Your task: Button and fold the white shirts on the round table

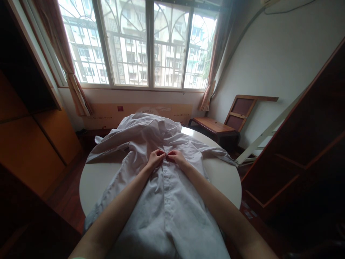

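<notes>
Where the placket meets, two hands, left hand point(155, 158) and right hand point(175, 158), pinch one white shirt point(167, 201).

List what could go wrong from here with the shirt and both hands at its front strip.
1. The white shirt is rumpled near its collar end, so the two front edges may meet out of line where the left hand and right hand pinch together.
2. One sleeve lies close to the rim of the round table; a tug might drag it over the edge.
3. The hem hangs off the near side, so the cloth may slide toward the person.
</notes>
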`<state>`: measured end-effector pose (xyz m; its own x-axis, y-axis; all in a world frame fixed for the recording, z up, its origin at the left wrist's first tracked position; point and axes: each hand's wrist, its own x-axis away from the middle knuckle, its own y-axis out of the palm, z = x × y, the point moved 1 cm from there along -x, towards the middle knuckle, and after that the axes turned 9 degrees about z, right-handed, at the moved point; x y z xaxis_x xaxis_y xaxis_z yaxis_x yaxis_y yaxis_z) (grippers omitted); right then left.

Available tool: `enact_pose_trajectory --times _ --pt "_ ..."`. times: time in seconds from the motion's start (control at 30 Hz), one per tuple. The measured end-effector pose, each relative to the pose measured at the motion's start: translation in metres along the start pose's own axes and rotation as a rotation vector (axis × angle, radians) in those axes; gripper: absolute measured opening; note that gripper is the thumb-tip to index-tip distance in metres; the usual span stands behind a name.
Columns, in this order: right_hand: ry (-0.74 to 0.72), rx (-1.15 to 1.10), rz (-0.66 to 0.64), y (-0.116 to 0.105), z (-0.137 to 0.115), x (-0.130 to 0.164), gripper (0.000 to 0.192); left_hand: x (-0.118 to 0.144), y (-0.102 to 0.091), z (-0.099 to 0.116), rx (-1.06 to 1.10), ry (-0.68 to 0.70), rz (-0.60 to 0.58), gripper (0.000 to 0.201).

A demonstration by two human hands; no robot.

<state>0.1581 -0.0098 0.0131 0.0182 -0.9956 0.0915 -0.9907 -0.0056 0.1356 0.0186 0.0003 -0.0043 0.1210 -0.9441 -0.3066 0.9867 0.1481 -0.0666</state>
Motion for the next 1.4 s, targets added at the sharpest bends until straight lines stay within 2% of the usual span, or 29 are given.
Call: enact_pose_trajectory --times 0.4,0.53,0.7,0.8,1.07,1.27,1.4 --pt "-0.121 0.265 0.025 0.001 -0.002 0.001 0.010 0.002 0.001 0.004 -0.014 -0.034 -0.007 0.007" --pt "-0.184 0.308 0.055 0.001 0.003 -0.003 0.009 0.004 0.001 0.008 -0.013 -0.028 -0.018 0.008" --pt "-0.241 0.250 0.017 -0.001 0.012 -0.007 0.002 0.004 0.002 0.006 -0.020 -0.005 0.004 0.011" --pt "-0.274 0.301 0.083 -0.001 0.014 -0.008 0.002 0.002 0.002 0.002 -0.032 0.009 0.032 0.014" --pt "-0.551 0.707 0.244 0.004 0.007 0.005 0.005 0.001 0.001 0.003 -0.048 0.028 0.027 0.012" --pt "-0.600 0.842 0.273 0.006 0.007 0.009 0.013 0.003 0.000 0.005 -0.031 0.056 -0.028 0.012" --pt "-0.581 0.841 0.277 0.006 0.006 0.009 0.009 0.003 0.001 0.005 -0.078 0.093 -0.009 0.011"
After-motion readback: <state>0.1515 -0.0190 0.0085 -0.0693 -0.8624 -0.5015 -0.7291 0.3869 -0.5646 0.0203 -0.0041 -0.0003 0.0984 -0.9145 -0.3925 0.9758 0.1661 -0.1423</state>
